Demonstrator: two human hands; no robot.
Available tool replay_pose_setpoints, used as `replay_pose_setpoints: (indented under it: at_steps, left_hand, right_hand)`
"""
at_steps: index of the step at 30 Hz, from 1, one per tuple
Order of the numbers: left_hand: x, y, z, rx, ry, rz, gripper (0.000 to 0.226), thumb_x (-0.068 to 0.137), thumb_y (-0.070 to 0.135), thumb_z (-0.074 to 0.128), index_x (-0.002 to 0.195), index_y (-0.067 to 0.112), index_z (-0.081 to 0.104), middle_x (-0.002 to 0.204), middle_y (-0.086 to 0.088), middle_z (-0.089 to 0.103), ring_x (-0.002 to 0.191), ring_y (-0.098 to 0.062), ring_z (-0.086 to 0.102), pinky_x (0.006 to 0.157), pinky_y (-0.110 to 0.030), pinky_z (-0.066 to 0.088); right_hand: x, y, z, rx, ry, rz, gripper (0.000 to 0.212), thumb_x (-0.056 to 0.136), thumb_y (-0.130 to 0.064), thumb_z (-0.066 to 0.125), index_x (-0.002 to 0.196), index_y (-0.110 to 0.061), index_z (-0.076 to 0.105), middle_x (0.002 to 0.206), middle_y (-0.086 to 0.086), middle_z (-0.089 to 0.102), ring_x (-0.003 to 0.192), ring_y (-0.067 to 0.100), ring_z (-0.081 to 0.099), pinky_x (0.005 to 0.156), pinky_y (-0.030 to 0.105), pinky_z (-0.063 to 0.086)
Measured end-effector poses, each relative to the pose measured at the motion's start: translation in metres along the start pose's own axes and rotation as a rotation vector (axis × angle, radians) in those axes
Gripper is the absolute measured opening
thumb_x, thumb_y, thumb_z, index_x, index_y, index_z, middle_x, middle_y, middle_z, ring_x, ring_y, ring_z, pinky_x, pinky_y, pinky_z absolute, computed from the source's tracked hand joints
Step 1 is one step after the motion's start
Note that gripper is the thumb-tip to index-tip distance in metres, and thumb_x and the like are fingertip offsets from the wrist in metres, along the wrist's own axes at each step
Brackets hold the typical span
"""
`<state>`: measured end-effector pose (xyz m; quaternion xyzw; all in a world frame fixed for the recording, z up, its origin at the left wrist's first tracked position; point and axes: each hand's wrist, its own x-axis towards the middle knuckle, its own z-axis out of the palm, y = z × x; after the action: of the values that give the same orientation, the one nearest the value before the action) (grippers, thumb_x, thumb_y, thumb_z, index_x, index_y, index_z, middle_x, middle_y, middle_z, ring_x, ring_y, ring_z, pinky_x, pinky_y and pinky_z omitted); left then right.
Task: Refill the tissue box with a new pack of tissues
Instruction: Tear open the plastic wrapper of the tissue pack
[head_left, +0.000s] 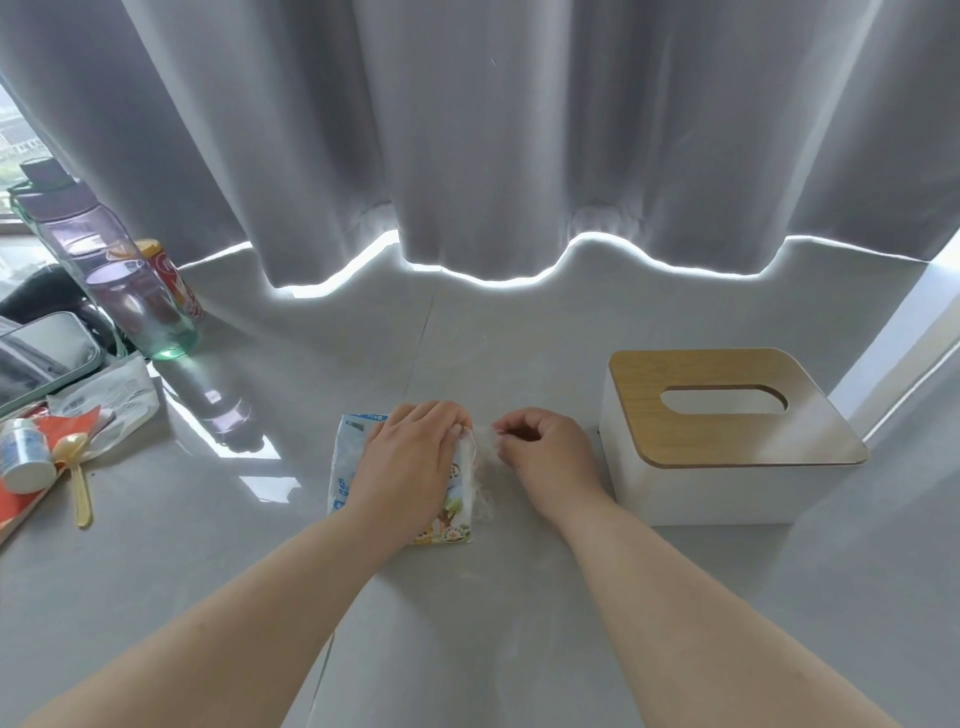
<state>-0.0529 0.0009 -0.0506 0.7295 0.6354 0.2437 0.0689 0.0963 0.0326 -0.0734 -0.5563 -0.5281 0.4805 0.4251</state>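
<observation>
A pack of tissues (347, 462) in printed plastic wrap lies flat on the grey table (208, 571) in the middle of the view. My left hand (410, 467) presses down on top of it, fingers curled over its right end. My right hand (540, 447) sits just to the right, fingertips pinched on the clear plastic wrapper at that end. The tissue box (727, 467), white with a wooden lid and an oval slot, stands to the right of my right hand with its lid on.
At the left stand a clear water bottle (114, 270), a red can (174, 280), a phone (41, 358), a small white jar (23, 462), a yellow spoon (78, 478) and packets. A grey curtain (493, 156) hangs along the table's far edge.
</observation>
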Motion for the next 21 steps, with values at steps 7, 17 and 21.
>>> replay_pose_setpoints:
  at_steps: [7, 17, 21]
  left_hand:
    - [0.0011, -0.0012, 0.0024, -0.006, 0.023, -0.021, 0.024, 0.096, 0.027, 0.029, 0.089, 0.031, 0.052, 0.091, 0.020, 0.055, 0.092, -0.010, 0.044, 0.080, -0.028, 0.028]
    - [0.0003, -0.0035, 0.0017, -0.014, 0.020, -0.031, 0.021, 0.099, 0.019, 0.036, 0.088, 0.031, 0.051, 0.091, 0.020, 0.055, 0.090, -0.010, 0.044, 0.080, -0.030, 0.031]
    - [0.0012, -0.0046, -0.0007, -0.029, 0.007, -0.030, 0.023, 0.098, 0.019, 0.037, 0.085, 0.035, 0.047, 0.089, 0.020, 0.055, 0.088, -0.010, 0.044, 0.079, -0.030, 0.032]
  right_hand:
    - [0.0024, -0.0018, 0.0046, 0.305, 0.195, 0.080, 0.026, 0.091, 0.001, 0.046, 0.085, -0.019, 0.062, 0.080, -0.002, 0.063, 0.073, 0.011, 0.061, 0.082, 0.035, 0.057]
    - [-0.0025, 0.0008, 0.0030, 0.018, -0.013, -0.033, 0.025, 0.083, -0.001, 0.062, 0.094, -0.022, 0.068, 0.091, -0.007, 0.066, 0.085, 0.006, 0.060, 0.072, 0.006, 0.044]
    - [-0.0030, 0.0003, 0.0001, -0.015, -0.143, -0.043, 0.043, 0.082, 0.010, 0.050, 0.092, -0.028, 0.066, 0.102, -0.004, 0.068, 0.099, 0.006, 0.062, 0.084, 0.011, 0.044]
